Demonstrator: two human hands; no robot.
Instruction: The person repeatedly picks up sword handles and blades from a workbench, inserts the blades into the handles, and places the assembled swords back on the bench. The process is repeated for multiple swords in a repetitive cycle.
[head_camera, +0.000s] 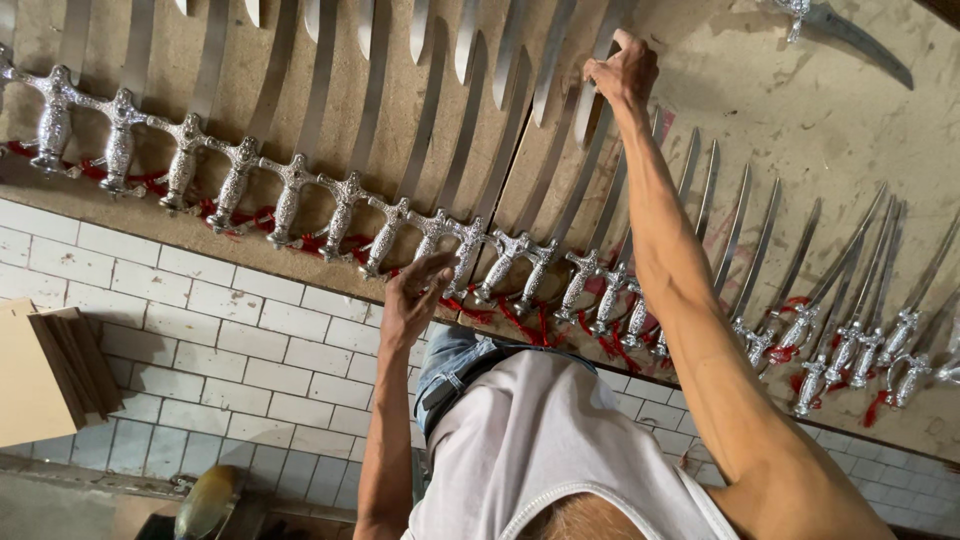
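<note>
A long row of curved metal swords with ornate silver hilts (345, 205) lies on a worn board (800, 110), red threads hanging from the hilts. My left hand (415, 295) rests at the board's near edge, fingers touching a hilt (462, 255) in the middle of the row. My right hand (622, 72) reaches far across the board and grips the upper part of a sword blade (592, 112). A further group of similar swords (850, 335) lies to the right.
White tiled wall (200, 330) runs below the board's edge. Stacked brown cardboard sheets (45, 375) sit at the left. A single curved sword (850, 35) lies apart at the top right. My white shirt and jeans fill the lower middle.
</note>
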